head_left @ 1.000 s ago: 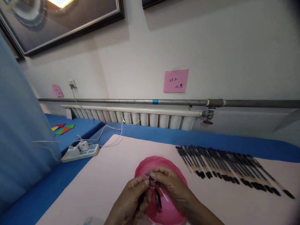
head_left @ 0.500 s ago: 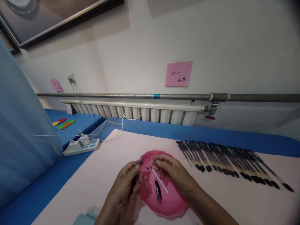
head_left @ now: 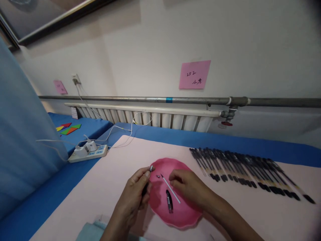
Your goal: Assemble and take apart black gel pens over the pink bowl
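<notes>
My left hand [head_left: 136, 189] is closed around a dark pen barrel [head_left: 144, 190], whose silvery end [head_left: 151, 168] sticks up past the thumb at the plate's left rim. Over the right side of the pink scalloped plate [head_left: 179, 223] is my right hand [head_left: 188, 185], fingers curled together; whatever they pinch, if anything, is hidden. On the plate lie a white pen refill [head_left: 172, 190] with a dark tip, a black pen cap [head_left: 169, 201] and a small metallic pen tip [head_left: 157, 176]. The refill lies just left of my right fingertips.
A long row of black pens [head_left: 240, 167] lies to the right on the pink sheet [head_left: 100, 187]. At left are a power strip [head_left: 91, 154] with plugs and white cables. Light-blue cloth [head_left: 91, 231] lies at the near edge; a radiator [head_left: 155, 118] runs behind.
My right hand has shifted slightly right, away from the left one, and its fingers have curled in. My left hand keeps its hold on the pen barrel. The view has tilted slightly.
</notes>
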{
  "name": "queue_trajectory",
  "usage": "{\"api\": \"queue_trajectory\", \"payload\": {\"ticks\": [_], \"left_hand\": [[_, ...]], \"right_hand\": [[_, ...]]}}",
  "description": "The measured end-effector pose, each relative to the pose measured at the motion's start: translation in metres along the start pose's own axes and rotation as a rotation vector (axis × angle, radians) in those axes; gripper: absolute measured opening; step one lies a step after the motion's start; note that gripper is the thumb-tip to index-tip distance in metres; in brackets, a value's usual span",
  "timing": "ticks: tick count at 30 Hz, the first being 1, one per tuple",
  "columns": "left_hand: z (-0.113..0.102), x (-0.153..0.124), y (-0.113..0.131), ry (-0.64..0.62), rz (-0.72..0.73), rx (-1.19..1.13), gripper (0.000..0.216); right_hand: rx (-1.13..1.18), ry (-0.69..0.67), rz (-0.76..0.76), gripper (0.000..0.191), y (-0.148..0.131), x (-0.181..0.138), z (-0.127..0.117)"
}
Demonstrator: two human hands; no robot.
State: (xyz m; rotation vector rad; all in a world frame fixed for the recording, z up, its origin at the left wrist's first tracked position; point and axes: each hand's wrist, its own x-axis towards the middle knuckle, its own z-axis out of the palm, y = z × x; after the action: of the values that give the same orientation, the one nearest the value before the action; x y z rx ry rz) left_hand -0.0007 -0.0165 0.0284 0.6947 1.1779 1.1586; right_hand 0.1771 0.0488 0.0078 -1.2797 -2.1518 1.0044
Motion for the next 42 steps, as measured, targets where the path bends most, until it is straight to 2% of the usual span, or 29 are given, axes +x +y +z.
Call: {"api": "queue_trajectory", "payload": {"ticks": [4,9,13,16,31,37,42], "left_hand": [[-0.002,-0.001,-0.001,-0.011,0.001,-0.036,0.036],[-0.005,0.002,-0.001,0.034,0.038,-0.138,0.031],[-0.005,0.004,-0.001,0.014,0.060,-0.209,0.026],[-0.005,0.004,-0.002,0.009,0.068,-0.253,0.025],[-0.002,0.003,0.002,0.051,0.017,-0.347,0.021],[-0.001,0.003,0.005,0.052,0.025,-0.353,0.019],[-0.001,0.004,0.002,0.027,0.037,-0.323,0.022]], "right_hand": [[-0.120,-0.050,-0.004,0.017,-0.003,-0.007,0.002],[-0.310,-0.191,-0.114,0.026,-0.008,-0.018,0.009],[-0.453,-0.245,-0.129,0.022,-0.006,-0.020,0.020],[-0.521,-0.245,-0.132,0.019,-0.003,-0.018,0.025],[-0.563,-0.194,-0.186,0.018,-0.002,-0.016,0.026],[-0.477,-0.090,-0.212,0.013,-0.007,-0.012,0.020],[-0.068,-0.052,-0.129,0.014,-0.007,-0.003,0.002]]}}
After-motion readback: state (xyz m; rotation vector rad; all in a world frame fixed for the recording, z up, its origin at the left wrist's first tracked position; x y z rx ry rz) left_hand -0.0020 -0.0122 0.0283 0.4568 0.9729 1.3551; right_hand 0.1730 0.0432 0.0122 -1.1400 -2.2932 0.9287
